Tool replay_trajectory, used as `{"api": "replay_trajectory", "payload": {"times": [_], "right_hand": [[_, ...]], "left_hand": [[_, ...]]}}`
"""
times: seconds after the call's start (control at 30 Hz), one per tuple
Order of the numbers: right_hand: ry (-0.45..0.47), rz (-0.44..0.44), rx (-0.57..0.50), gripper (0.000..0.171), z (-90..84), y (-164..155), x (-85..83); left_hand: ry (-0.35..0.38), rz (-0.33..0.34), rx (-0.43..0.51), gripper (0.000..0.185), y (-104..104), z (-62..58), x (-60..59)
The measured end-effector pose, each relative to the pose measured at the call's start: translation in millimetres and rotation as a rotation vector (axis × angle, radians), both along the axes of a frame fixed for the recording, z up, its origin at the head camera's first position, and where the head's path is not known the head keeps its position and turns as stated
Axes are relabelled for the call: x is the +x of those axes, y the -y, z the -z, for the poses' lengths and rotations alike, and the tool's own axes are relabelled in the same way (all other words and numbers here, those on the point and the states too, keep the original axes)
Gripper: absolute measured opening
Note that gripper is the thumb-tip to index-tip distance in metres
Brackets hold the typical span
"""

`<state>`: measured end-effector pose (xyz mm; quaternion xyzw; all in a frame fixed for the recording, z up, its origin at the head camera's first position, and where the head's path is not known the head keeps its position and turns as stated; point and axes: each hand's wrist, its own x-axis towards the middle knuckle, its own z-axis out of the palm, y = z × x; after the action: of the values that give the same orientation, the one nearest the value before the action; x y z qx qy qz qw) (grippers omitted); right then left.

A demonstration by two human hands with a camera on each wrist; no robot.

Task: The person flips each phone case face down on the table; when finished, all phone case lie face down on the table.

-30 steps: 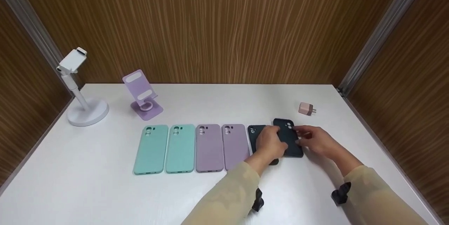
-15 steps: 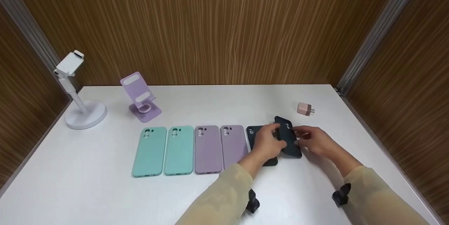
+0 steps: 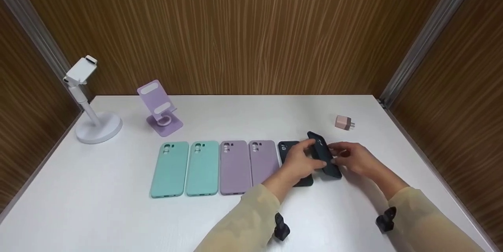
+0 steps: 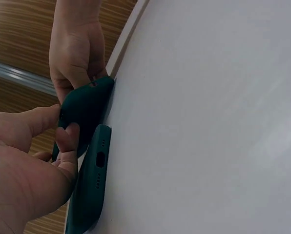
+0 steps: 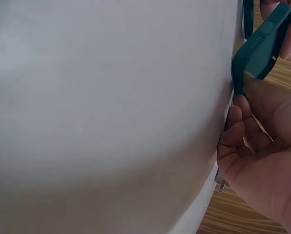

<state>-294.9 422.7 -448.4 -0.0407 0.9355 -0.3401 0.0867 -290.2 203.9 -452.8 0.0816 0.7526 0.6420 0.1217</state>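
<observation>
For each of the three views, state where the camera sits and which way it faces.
Head: worn high, facing forward and down at the white table; both sleeved forearms, left hand and right hand show.
Left wrist: low behind the left hand, looking along the tabletop; right hand beyond.
Right wrist: beside the right hand, close over the tabletop.
All share the tilted dark case both hands hold.
</observation>
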Motion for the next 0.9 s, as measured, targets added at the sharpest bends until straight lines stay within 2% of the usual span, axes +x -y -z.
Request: {"api": "replay_trajectory", "payload": {"times": [0.3, 0.4, 0.7, 0.9], "right_hand": [[-0.101, -0.025, -0.002, 0.05, 0.6, 2.4, 3.5], [-0.106, -0.036, 0.007, 0.05, -0.3, 3.7, 3.1], [-0.071, -0.056, -0.045, 0.049, -2.6, 2.4, 2.0], [0.048, -0.03, -0.18, 0.051, -7.4, -2.4, 4.6]], "left_hand": [[0.001, 0.001, -0.004, 0.074, -0.7, -0.6, 3.1], [-0.006, -0.009, -0.009, 0.075, -0.4, -0.2, 3.5], [0.006, -0.013, 0.015, 0.076, -1.0, -3.3, 5.3], [0.024, 0.019, 0.091, 0.079, -1.7, -4.4, 8.9]]}}
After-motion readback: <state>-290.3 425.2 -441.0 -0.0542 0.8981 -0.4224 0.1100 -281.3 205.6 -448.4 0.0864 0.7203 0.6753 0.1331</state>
